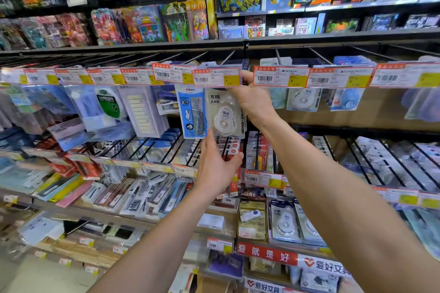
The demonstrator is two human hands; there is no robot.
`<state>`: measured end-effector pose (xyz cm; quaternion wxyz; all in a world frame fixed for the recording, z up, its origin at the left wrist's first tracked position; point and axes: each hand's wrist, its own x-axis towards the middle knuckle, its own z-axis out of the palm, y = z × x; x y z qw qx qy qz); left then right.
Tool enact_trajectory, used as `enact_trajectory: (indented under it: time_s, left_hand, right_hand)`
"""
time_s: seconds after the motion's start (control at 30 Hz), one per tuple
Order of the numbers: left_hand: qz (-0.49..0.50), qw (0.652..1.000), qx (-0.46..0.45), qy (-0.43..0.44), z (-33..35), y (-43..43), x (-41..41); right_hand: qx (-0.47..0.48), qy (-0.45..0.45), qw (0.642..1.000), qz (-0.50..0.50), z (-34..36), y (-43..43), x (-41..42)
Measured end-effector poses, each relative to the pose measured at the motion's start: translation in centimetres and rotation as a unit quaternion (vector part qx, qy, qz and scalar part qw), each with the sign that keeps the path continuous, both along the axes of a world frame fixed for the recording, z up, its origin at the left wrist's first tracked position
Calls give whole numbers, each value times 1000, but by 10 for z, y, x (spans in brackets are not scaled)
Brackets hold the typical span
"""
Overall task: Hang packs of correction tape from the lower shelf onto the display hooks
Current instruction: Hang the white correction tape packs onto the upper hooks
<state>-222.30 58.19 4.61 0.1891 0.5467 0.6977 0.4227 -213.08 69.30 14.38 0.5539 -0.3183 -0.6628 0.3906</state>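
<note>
The right hand (252, 98) pinches the upper right edge of a correction tape pack (223, 115), which hangs just under the price label (216, 77) in the middle hook row. The left hand (214, 166) is spread, with its fingertips touching the pack's lower edge. More correction tape packs (285, 223) stand on the lower shelf, near right.

One wide, head-worn camera faces the shelves (333, 36) close up, looking forward past the left hand (215, 169) and right hand (252, 100).

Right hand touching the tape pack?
Touching. The head view shows the right hand gripping the tape pack at its upper right edge, just under the price tag.
</note>
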Motion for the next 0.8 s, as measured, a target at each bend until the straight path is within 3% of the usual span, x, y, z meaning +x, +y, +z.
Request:
enact_trajectory:
  time_s: [0.23, 0.8]
  left_hand:
    - [4, 1000, -3, -25, 2, -1, -1]
    - [16, 998, 46, -51, -1, -4, -6]
  right_hand:
    - [12, -8, 999, -32, -1, 1, -5]
    - [-64, 41, 992, -104, -8, 5, -12]
